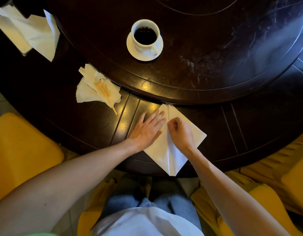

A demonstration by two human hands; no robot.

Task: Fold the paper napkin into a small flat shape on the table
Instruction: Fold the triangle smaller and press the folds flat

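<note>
1. The white paper napkin [166,150] lies flat on the dark wooden surface [89,126] near its front edge, folded into a kite-like shape with a central crease running to a point nearest the person.
2. The left hand [146,129] rests palm down with fingers spread, its fingertips pressing the napkin's left flap; its grip is apart.
3. The right hand [180,132] sits on the napkin's right half, fingers curled together and pinched against the centre crease.
4. Behind the napkin rises a raised round turntable [215,65] carrying a white cup of dark coffee [145,35] on a saucer [135,50].
5. To the left lies a crumpled stained tissue [94,89] with a wooden stirrer [107,97]; more napkins [28,29] lie far left.
</note>
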